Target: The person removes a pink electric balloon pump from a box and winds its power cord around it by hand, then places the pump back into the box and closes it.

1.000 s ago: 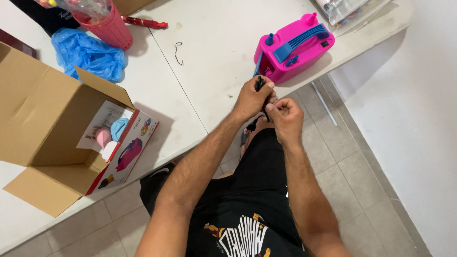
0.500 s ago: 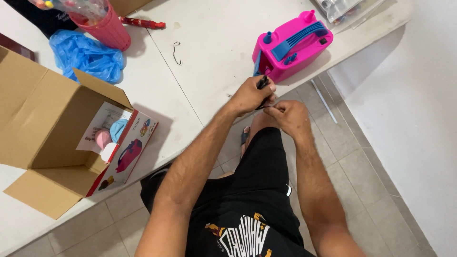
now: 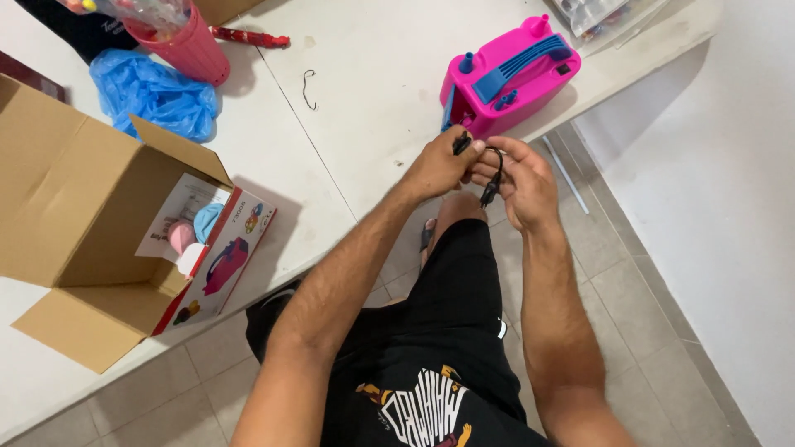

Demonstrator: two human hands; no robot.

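Observation:
My left hand and my right hand meet just below the edge of the white table, both gripping a thin black power cord. The left fingers pinch one end of it near the table edge. A loop of cord hangs between the right fingers, with the plug dangling. Just beyond the hands, on the table, stands a pink electric balloon pump with a blue handle and blue nozzles.
An open cardboard box lies at the left, with a printed product carton sticking out. A blue plastic bag, a pink cup and a small wire hook are on the table. Grey floor tiles lie below.
Both hands have shifted slightly along the table edge and drawn a little apart. The cord now hangs in a loop between them, with the plug showing.

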